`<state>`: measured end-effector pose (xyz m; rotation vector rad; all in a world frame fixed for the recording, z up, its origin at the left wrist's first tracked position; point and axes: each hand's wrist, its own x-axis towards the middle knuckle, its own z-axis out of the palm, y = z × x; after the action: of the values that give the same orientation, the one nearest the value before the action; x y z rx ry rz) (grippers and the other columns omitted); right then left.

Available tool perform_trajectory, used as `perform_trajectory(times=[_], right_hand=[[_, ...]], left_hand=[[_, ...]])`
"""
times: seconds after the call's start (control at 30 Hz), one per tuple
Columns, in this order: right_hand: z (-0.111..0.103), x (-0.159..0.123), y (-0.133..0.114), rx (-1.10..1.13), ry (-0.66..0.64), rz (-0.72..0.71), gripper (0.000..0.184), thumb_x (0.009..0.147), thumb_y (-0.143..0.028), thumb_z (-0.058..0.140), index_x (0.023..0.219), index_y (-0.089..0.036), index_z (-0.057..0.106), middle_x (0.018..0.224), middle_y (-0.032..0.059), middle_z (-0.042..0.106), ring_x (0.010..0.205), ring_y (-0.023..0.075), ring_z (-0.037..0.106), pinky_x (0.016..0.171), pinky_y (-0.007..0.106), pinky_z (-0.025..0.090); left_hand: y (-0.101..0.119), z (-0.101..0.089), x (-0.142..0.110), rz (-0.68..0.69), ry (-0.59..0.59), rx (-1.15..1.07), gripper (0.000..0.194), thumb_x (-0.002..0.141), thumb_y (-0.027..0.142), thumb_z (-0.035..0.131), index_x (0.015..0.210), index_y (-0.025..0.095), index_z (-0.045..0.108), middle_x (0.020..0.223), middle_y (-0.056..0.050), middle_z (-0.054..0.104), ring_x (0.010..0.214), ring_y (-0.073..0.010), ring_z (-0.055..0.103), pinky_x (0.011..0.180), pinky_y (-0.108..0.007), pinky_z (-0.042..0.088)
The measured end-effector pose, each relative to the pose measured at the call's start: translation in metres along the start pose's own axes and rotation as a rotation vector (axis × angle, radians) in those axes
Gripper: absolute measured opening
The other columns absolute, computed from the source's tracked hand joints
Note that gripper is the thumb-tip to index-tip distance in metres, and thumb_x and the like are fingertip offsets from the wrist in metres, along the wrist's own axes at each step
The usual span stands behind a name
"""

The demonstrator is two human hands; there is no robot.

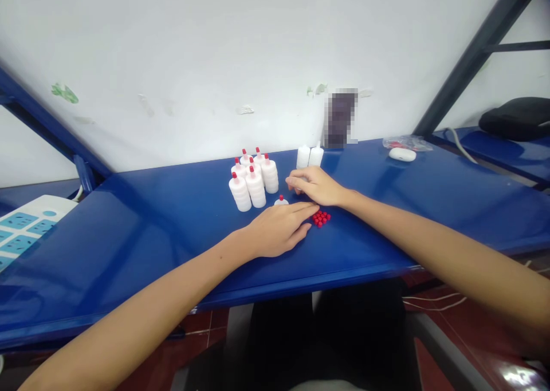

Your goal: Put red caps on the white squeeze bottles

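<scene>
My left hand (279,229) lies low over the blue table with its fingers stretched out and thumb apart. Its fingertips reach the edge of a small pile of red caps (321,218). Just behind that hand shows the top of a white bottle with a red cap (281,200), its body hidden. My right hand (317,186) is curled closed in front of two white bottles without red caps (303,155); what its fingers hold, if anything, is hidden. To the left stands a group of several white squeeze bottles (255,188) with red-tipped nozzles.
The blue table (180,213) meets a white wall. A blurred dark upright object (340,119) leans there. At right lie a white rounded case (403,154) and a clear plastic bag (419,143). A power strip (26,228) sits at left; dark metal posts (468,53) frame the table.
</scene>
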<state>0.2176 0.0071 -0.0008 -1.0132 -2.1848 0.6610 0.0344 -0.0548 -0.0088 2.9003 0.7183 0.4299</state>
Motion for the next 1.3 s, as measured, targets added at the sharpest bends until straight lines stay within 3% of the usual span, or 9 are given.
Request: perform_trajectory(times=[0.37, 0.73, 0.97, 1.3], right_hand=[[-0.0011, -0.0007, -0.0007, 0.009, -0.003, 0.009, 0.04, 0.095, -0.043, 0.047, 0.073, -0.014, 0.063, 0.063, 0.0006, 0.06, 0.06, 0.0119, 0.054, 0.065, 0.026, 0.039], [-0.0008, -0.0012, -0.0008, 0.033, -0.01, -0.004, 0.04, 0.095, -0.044, 0.046, 0.072, -0.015, 0.062, 0.062, -0.0002, 0.058, 0.061, 0.0124, 0.053, 0.066, 0.026, 0.039], [-0.0013, -0.0033, 0.0032, 0.111, 0.067, -0.054, 0.034, 0.099, -0.044, 0.041, 0.098, -0.017, 0.061, 0.066, -0.0027, 0.053, 0.062, 0.0132, 0.051, 0.065, 0.027, 0.039], [-0.0048, -0.0047, -0.0026, 0.014, 0.013, -0.061, 0.037, 0.095, -0.03, 0.037, 0.069, -0.017, 0.059, 0.059, -0.0016, 0.053, 0.059, 0.012, 0.05, 0.064, 0.026, 0.037]], left_hand=[[-0.0024, -0.0022, 0.0003, 0.018, 0.007, -0.043, 0.037, 0.101, 0.018, 0.039, 0.134, 0.014, 0.054, 0.138, -0.008, 0.06, 0.125, -0.022, 0.059, 0.106, -0.037, 0.048], [-0.0054, -0.0033, -0.0015, 0.018, 0.04, 0.038, 0.028, 0.101, 0.023, 0.044, 0.113, 0.016, 0.068, 0.112, -0.007, 0.073, 0.103, -0.0219, 0.069, 0.09, -0.037, 0.055], [-0.0095, -0.0008, -0.003, 0.035, 0.11, 0.023, 0.024, 0.1, 0.02, 0.048, 0.106, 0.014, 0.07, 0.101, -0.007, 0.073, 0.094, -0.0189, 0.067, 0.087, -0.033, 0.054], [-0.0079, -0.0044, -0.0052, 0.023, 0.102, 0.008, 0.02, 0.099, 0.019, 0.048, 0.104, 0.014, 0.067, 0.098, -0.007, 0.071, 0.092, -0.0184, 0.066, 0.086, -0.033, 0.053]])
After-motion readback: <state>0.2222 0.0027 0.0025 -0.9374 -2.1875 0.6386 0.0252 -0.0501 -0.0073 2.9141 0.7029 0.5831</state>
